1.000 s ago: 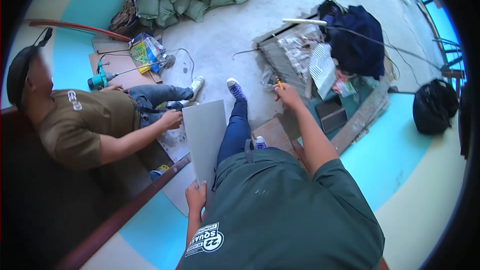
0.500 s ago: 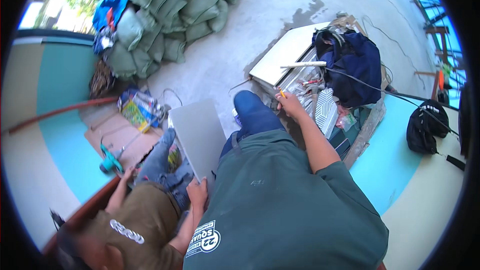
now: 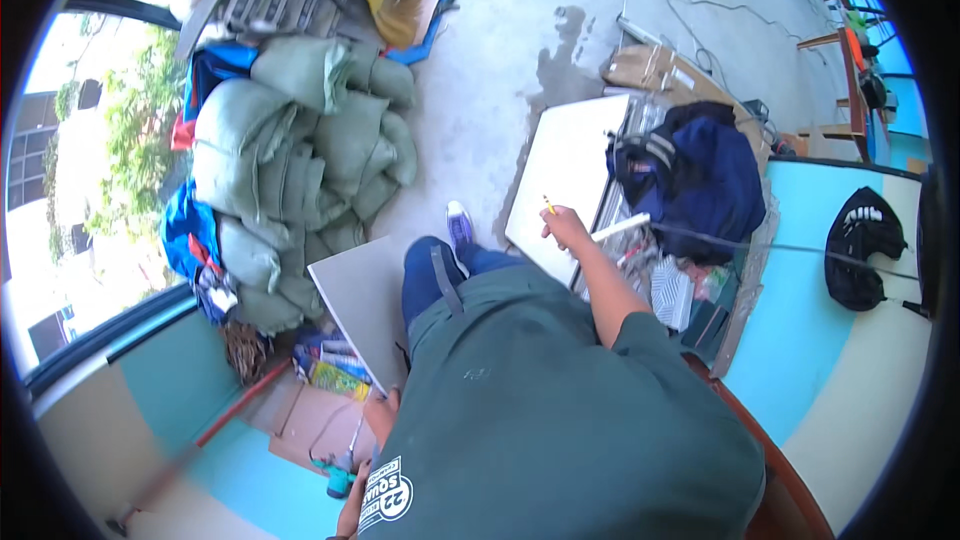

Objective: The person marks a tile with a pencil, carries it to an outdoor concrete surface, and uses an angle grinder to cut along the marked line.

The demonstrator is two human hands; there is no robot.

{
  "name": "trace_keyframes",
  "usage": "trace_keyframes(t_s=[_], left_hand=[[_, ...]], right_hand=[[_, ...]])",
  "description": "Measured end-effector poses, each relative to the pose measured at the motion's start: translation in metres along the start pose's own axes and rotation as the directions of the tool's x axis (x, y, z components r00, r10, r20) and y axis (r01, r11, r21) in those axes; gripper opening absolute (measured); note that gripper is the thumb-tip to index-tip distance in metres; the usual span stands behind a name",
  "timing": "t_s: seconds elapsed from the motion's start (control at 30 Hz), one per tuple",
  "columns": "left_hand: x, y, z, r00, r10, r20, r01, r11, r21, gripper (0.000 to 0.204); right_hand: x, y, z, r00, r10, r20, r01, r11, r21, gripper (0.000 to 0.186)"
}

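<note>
My right hand [image 3: 567, 228] is closed round a slim yellow pencil [image 3: 549, 205], which points up from the fingers. It is over the lower edge of a large white panel [image 3: 568, 165] lying on the floor. At my left side, my left hand [image 3: 382, 410] grips the lower edge of a flat grey board [image 3: 358, 302], held tilted beside my leg. My green shirt hides most of the left arm. A white strip [image 3: 622, 228] lies just right of my right hand.
Green sacks [image 3: 300, 170] are piled at left. A dark blue bag [image 3: 710, 165] rests on clutter at right, and a cable crosses toward a black backpack [image 3: 865, 250]. A teal power tool [image 3: 340, 480] lies at lower left, beside another person's forearm [image 3: 352, 515]. A broom [image 3: 395, 15] is at the back.
The view has turned left and shifted. The grey board has moved along with me, and my right hand is now over the white panel. The other person has mostly left the picture.
</note>
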State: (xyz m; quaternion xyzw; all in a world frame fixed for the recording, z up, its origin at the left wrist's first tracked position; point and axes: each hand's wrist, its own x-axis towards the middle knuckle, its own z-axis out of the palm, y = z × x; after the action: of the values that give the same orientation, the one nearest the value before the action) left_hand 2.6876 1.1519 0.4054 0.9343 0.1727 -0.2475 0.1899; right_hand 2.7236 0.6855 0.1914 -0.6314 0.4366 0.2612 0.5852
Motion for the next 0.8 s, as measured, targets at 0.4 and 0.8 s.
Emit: trace_keyframes(t_s=[0.4,0.8], left_hand=[[0.335,0.408,-0.093,0.940,0.307,0.147,-0.334,0.918,0.215,0.030],[0.634,0.943,-0.066,0.816,0.507,0.277,-0.573,0.774,0.270,0.034]], right_hand=[[0.232,-0.398,-0.255,0.892,-0.284,-0.353,0.363,0.914,0.181,0.037],[0.383,-0.478,-0.480,0.835,0.447,-0.322,-0.223,0.808,0.545,0.031]])
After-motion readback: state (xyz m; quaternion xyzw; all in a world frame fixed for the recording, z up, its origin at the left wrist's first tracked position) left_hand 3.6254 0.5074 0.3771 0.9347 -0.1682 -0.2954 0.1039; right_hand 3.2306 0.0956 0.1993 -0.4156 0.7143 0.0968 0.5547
